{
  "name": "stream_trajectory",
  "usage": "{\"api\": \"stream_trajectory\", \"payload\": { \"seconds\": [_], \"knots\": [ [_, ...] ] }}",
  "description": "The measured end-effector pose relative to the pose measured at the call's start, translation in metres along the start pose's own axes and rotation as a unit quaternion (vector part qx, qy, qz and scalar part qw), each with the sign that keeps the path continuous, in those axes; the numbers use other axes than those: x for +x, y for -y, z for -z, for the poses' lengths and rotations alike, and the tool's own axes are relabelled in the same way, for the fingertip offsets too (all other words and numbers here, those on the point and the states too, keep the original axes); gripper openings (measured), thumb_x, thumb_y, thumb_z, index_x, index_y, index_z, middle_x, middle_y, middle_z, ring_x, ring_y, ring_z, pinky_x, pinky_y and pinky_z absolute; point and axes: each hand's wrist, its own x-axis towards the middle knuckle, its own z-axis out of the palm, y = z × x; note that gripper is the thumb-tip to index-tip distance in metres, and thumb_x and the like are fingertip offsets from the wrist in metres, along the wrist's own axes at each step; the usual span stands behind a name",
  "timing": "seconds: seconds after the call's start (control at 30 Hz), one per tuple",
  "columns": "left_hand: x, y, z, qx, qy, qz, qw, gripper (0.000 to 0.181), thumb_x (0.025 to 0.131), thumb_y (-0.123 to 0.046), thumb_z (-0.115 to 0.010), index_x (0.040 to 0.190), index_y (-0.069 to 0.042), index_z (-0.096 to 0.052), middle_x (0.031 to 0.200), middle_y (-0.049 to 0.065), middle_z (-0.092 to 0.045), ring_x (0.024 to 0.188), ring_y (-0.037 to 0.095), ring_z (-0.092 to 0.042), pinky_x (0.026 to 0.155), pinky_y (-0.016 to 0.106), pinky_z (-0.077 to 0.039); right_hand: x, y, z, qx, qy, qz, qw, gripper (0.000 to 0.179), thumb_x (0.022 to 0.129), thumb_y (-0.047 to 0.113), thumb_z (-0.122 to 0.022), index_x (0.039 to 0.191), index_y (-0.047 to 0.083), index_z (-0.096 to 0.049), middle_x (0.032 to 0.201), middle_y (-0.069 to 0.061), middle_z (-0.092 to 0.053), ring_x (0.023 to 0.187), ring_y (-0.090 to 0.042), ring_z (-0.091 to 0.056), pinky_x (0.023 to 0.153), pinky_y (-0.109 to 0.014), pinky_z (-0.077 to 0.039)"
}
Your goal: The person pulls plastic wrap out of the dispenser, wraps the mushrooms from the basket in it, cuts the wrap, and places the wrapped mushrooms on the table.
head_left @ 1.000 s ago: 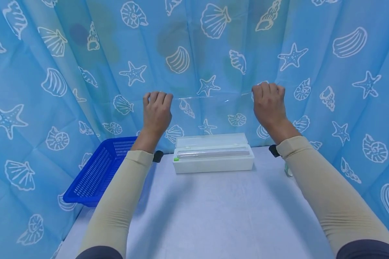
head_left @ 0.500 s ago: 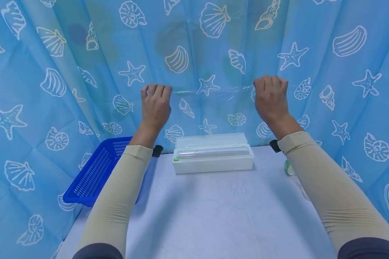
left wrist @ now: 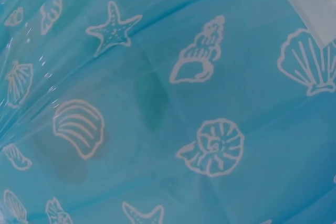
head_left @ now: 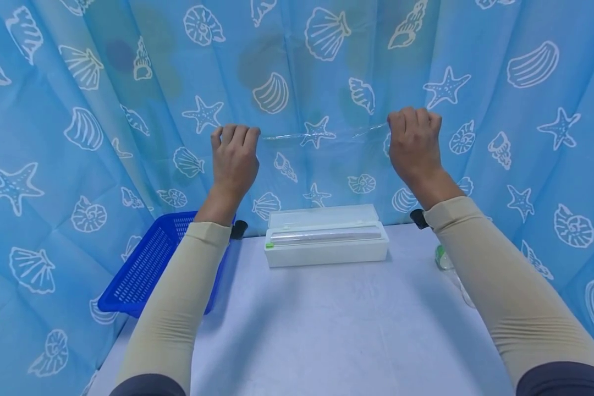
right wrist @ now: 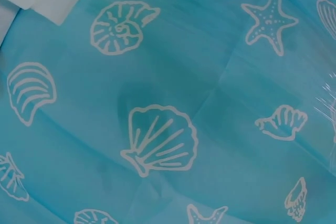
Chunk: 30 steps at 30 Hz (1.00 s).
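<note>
Two arms in beige sleeves point(head_left: 178, 313) with dark upper ends reach up from the lower left and lower right of the frame, a black wrist piece point(head_left: 238, 229) showing at each cuff. At the centre left, the left hand point(head_left: 235, 159) has its fingers curled over and pinches one end of a strip of clear plastic film point(head_left: 283, 136); at the centre right, slightly higher, the right hand point(head_left: 416, 143) pinches the other end the same way. The hands are well apart, and the film stretches between them above the middle of the frame, thin and hard to see except for its glints. Below, a white table point(head_left: 346, 330) fills the lower middle. A blue basket point(head_left: 119, 307) sits at the left, partly behind the left arm, and a small green and clear item point(head_left: 443, 257) lies beside the right arm, too covered to identify. Just below the centre rests a long white box point(head_left: 326, 254), its lid point(head_left: 322, 216) raised at the back, with a shiny roll point(head_left: 326, 235) inside and a green tab point(head_left: 269, 245) at its left end. Behind everything hangs a blue curtain point(head_left: 480, 33) printed with white shells and starfish.
</note>
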Motion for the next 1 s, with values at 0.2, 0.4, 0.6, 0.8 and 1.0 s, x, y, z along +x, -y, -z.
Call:
{"api": "stream_trajectory", "payload": {
  "seconds": [0.2, 0.4, 0.6, 0.8, 1.0],
  "knots": [
    [0.0, 0.001, 0.006, 0.0, 0.006, 0.006, 1.0, 0.02, 0.092, 0.005, -0.051, 0.107, -0.002, -0.063, 0.1, 0.013, -0.064, 0.099, 0.032, -0.054, 0.093, 0.05, -0.035, 0.003, 0.004, 0.004, 0.006, -0.011, -0.009, 0.9999, 0.017, 0.106, 0.007, -0.035, 0.11, -0.004, -0.047, 0.092, -0.022, -0.048, 0.086, -0.041, -0.049, 0.075, -0.053, -0.033],
    [-0.016, -0.002, 0.006, 0.003, 0.038, 0.006, 0.9993, 0.018, 0.093, 0.0, -0.055, 0.109, -0.003, -0.063, 0.102, 0.012, -0.065, 0.102, 0.031, -0.055, 0.094, 0.048, -0.035, -0.009, 0.006, 0.003, 0.02, 0.005, -0.008, 0.9998, 0.015, 0.105, 0.007, -0.04, 0.109, -0.003, -0.05, 0.089, -0.019, -0.049, 0.083, -0.038, -0.05, 0.076, -0.051, -0.035],
    [-0.032, -0.009, 0.01, -0.004, 0.059, -0.012, 0.9982, 0.019, 0.094, 0.001, -0.053, 0.109, -0.004, -0.063, 0.101, 0.011, -0.064, 0.102, 0.03, -0.056, 0.095, 0.048, -0.036, -0.027, 0.002, 0.003, 0.034, 0.026, -0.001, 0.9991, 0.008, 0.1, -0.002, -0.047, 0.107, -0.003, -0.05, 0.091, -0.02, -0.05, 0.087, -0.039, -0.05, 0.08, -0.053, -0.033],
    [-0.04, -0.016, 0.027, -0.038, 0.05, -0.04, 0.9972, 0.018, 0.094, 0.002, -0.054, 0.109, -0.001, -0.062, 0.1, 0.013, -0.063, 0.1, 0.03, -0.058, 0.094, 0.044, -0.041, -0.036, -0.003, 0.013, 0.053, 0.022, 0.022, 0.9981, 0.011, 0.099, -0.005, -0.046, 0.109, -0.003, -0.051, 0.094, -0.021, -0.051, 0.094, -0.041, -0.051, 0.079, -0.054, -0.032],
    [-0.041, -0.026, 0.049, -0.098, 0.041, -0.095, 0.9897, 0.018, 0.093, 0.007, -0.052, 0.108, 0.001, -0.058, 0.098, 0.016, -0.062, 0.093, 0.031, -0.062, 0.087, 0.04, -0.049, -0.042, -0.011, 0.029, 0.05, 0.029, 0.046, 0.9973, 0.01, 0.1, 0.0, -0.05, 0.108, -0.005, -0.05, 0.096, -0.023, -0.052, 0.096, -0.044, -0.051, 0.077, -0.056, -0.031]
  ]
}}
